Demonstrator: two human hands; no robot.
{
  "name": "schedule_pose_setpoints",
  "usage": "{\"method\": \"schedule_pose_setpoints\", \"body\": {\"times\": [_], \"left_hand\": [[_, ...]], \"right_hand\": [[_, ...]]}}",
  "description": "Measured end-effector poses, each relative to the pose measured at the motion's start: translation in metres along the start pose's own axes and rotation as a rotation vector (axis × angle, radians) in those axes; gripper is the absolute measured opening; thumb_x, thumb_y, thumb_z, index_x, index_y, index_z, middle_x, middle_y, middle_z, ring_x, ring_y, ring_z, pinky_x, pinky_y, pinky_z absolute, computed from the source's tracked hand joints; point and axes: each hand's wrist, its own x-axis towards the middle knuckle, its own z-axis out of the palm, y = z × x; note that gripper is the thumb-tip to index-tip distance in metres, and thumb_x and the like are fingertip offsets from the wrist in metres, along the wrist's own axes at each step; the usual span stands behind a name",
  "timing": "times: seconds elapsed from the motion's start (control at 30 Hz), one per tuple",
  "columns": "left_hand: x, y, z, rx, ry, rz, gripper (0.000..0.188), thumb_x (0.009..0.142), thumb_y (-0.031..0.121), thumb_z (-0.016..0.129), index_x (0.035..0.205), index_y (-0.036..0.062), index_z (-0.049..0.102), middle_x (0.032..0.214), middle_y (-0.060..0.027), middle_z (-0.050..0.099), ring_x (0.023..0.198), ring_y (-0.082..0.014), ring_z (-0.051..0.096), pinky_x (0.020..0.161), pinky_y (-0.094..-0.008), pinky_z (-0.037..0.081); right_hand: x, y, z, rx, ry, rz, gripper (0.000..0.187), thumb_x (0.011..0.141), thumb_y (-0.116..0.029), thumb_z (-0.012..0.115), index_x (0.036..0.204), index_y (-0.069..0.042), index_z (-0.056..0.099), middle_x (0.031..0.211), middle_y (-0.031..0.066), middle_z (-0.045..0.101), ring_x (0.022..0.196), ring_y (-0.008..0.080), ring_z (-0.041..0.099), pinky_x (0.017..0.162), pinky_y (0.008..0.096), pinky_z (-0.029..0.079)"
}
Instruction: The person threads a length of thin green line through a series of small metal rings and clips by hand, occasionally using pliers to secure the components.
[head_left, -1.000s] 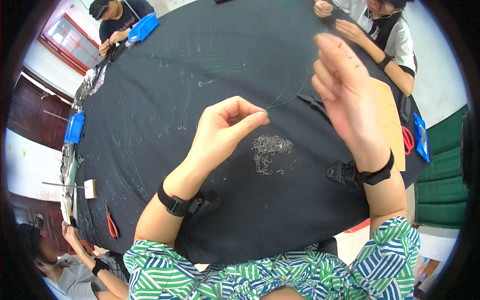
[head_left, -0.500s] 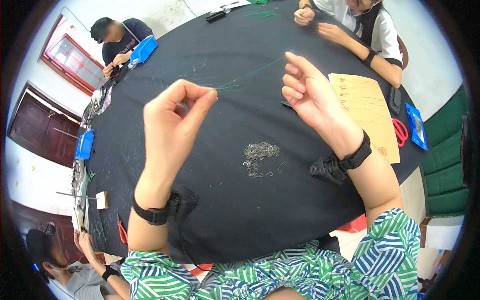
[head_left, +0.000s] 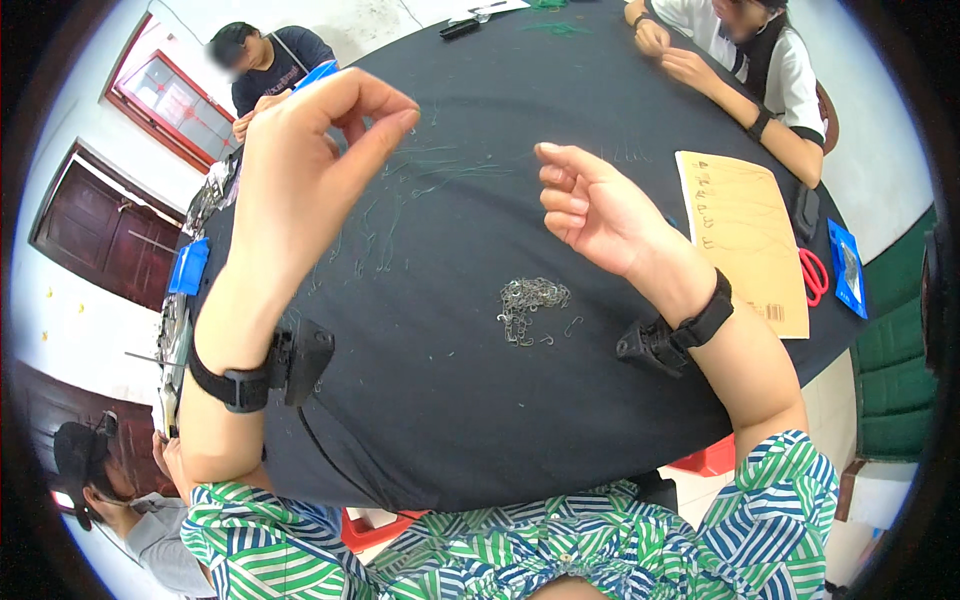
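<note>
Over the dark tablecloth (head_left: 440,440), my left hand (head_left: 300,160) is raised with thumb and forefinger pinched together. Anything between those fingertips is too fine to make out. Lower and to the right, my right hand (head_left: 600,210) has its fingers curled in, thumb against the forefinger; what it may hold cannot be seen. Thin green lines (head_left: 440,168) stretch across the cloth between and below my hands. Nearer to me lies a small heap of silver fishing hooks (head_left: 530,300), with a few loose ones at its edge.
At right are a tan paper envelope (head_left: 750,250), red-handled scissors (head_left: 815,277) and a blue packet (head_left: 847,268). A blue tray (head_left: 188,267) sits at the left edge. People work at far left (head_left: 275,60), far right (head_left: 790,70) and near left (head_left: 150,530). More green line (head_left: 555,28) lies at the back.
My left hand has moved up and left, and my right hand down and left. The green line that ran between their fingertips no longer shows there. The view has shifted slightly.
</note>
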Motion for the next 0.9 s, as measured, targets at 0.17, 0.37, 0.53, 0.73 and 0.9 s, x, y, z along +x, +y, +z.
{"method": "schedule_pose_setpoints", "body": {"times": [0.17, 0.37, 0.53, 0.73, 0.9], "left_hand": [[0.009, -0.014, -0.012, 0.125, -0.056, 0.094, 0.013, 0.090, 0.015, 0.070, 0.093, 0.0029, 0.070, 0.075, 0.0013, 0.061, 0.069, -0.0048, 0.051, 0.057, -0.0212, 0.037], [-0.006, -0.025, -0.037, 0.263, -0.209, -0.060, 0.011, 0.090, 0.015, 0.068, 0.092, 0.0037, 0.069, 0.077, -0.0006, 0.066, 0.068, -0.0064, 0.055, 0.058, -0.0245, 0.041], [-0.033, -0.033, -0.057, 0.227, -0.321, -0.151, 0.010, 0.087, 0.011, 0.068, 0.088, 0.0011, 0.068, 0.073, -0.0031, 0.065, 0.065, -0.0089, 0.056, 0.056, -0.0267, 0.041], [-0.067, -0.024, -0.080, 0.218, -0.393, -0.341, 0.008, 0.085, 0.007, 0.070, 0.084, 0.0005, 0.068, 0.070, -0.0028, 0.064, 0.061, -0.0085, 0.054, 0.056, -0.0256, 0.042], [-0.080, -0.016, -0.089, 0.093, -0.507, -0.473, 0.005, 0.083, 0.005, 0.072, 0.083, 0.0012, 0.069, 0.070, -0.0008, 0.065, 0.062, -0.0055, 0.054, 0.055, -0.0235, 0.041]], "right_hand": [[0.004, 0.011, -0.007, -0.199, -0.209, 0.210, 0.031, 0.098, -0.027, 0.060, 0.120, -0.004, 0.058, 0.079, -0.0060, 0.052, 0.057, 0.0016, 0.040, 0.049, 0.0176, 0.034], [-0.002, 0.014, 0.001, -0.632, -0.220, 0.197, 0.037, 0.099, -0.027, 0.059, 0.127, -0.004, 0.056, 0.090, 0.0012, 0.063, 0.063, 0.0023, 0.046, 0.053, 0.0176, 0.038], [-0.010, -0.001, 0.009, -0.898, -0.388, 0.083, 0.032, 0.099, -0.024, 0.058, 0.123, -0.003, 0.060, 0.084, 0.0000, 0.063, 0.058, 0.0012, 0.048, 0.053, 0.0166, 0.040], [-0.029, -0.012, 0.024, -1.108, -0.513, 0.098, 0.033, 0.096, -0.026, 0.063, 0.118, -0.002, 0.063, 0.084, -0.0006, 0.064, 0.063, 0.0018, 0.051, 0.056, 0.0184, 0.042], [-0.037, -0.013, 0.027, -1.385, -0.618, 0.114, 0.032, 0.095, -0.028, 0.063, 0.114, -0.002, 0.064, 0.084, 0.0026, 0.066, 0.069, 0.0079, 0.058, 0.063, 0.0247, 0.048]]}}
